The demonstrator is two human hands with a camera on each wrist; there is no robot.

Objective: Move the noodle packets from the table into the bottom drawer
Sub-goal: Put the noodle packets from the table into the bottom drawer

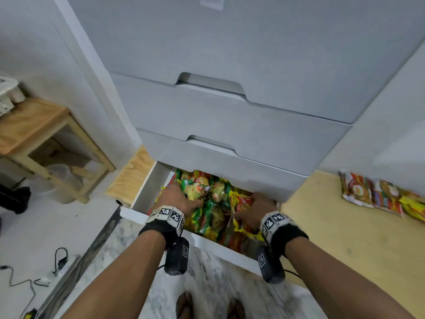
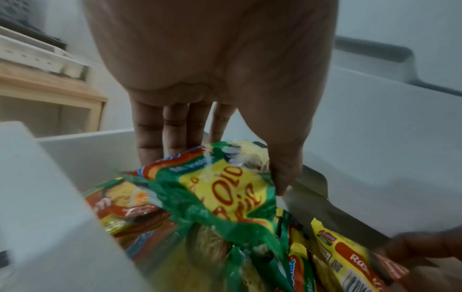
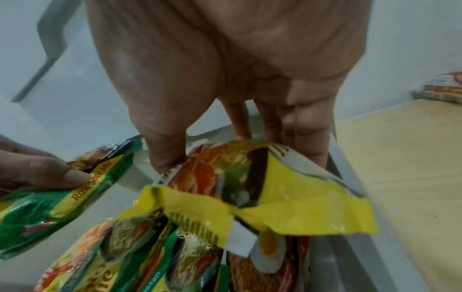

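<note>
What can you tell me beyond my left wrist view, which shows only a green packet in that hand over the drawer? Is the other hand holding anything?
Observer: Yes, the right hand grips a yellow packet over the bottom drawer.
Operator: Any packets left on the table?
Observer: Yes, several packets lie on the table, right of the drawer.
Operator: Are the upper drawers open?
Observer: No, the middle drawer looks shut.
</note>
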